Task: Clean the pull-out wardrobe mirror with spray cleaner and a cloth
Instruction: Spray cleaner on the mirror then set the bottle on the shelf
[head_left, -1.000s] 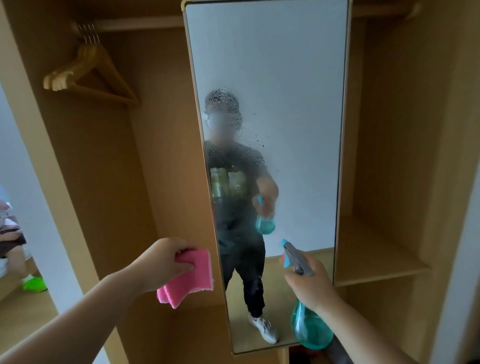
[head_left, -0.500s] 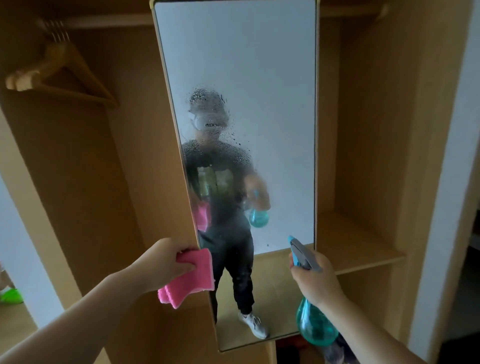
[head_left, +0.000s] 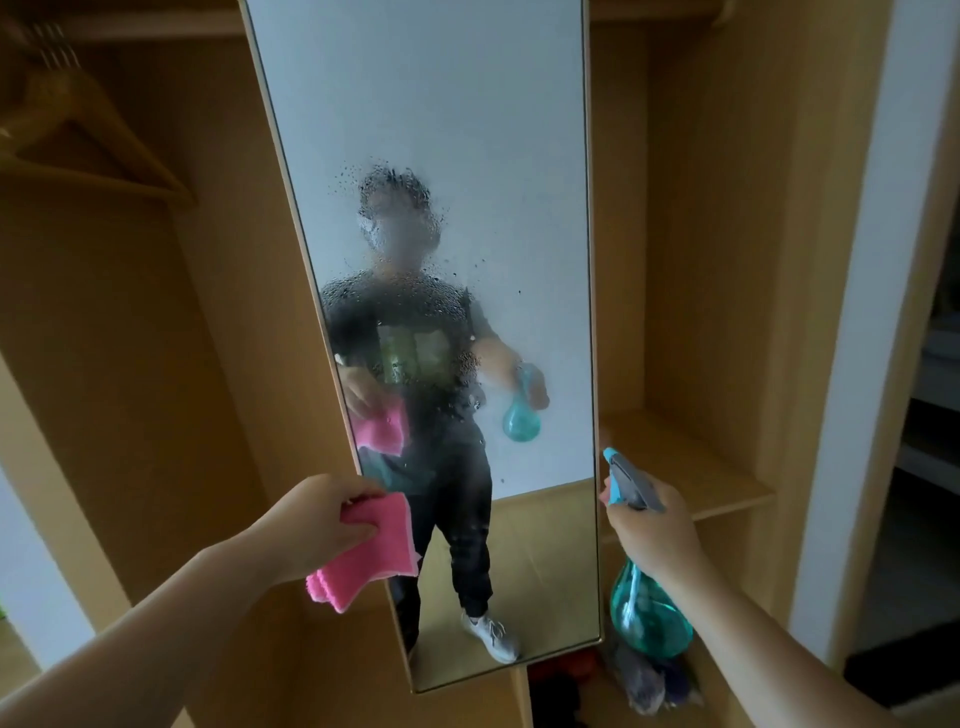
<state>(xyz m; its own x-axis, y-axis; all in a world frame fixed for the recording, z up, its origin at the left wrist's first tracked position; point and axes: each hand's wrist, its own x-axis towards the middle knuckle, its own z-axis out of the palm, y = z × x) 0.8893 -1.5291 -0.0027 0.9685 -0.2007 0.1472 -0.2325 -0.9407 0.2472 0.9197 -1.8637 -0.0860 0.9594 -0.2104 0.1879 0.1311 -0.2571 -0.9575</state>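
The tall pull-out mirror stands in front of me, its middle misted with spray droplets. My left hand grips a folded pink cloth near the mirror's lower left edge, apart from the glass. My right hand grips the neck of a teal spray bottle with a grey trigger head, just right of the mirror's lower right edge, nozzle pointing up and left. The mirror reflects a person with both items.
The wooden wardrobe surrounds the mirror. Wooden hangers hang on a rail at the upper left. A shelf sits right of the mirror, behind the bottle. Dark clothing lies at the wardrobe bottom. A white door frame stands at the right.
The view has swung left to right, so the mirror now sits more centred and the reflected pink cloth shows. Both hands keep their grips and their places near the mirror's lower edge.
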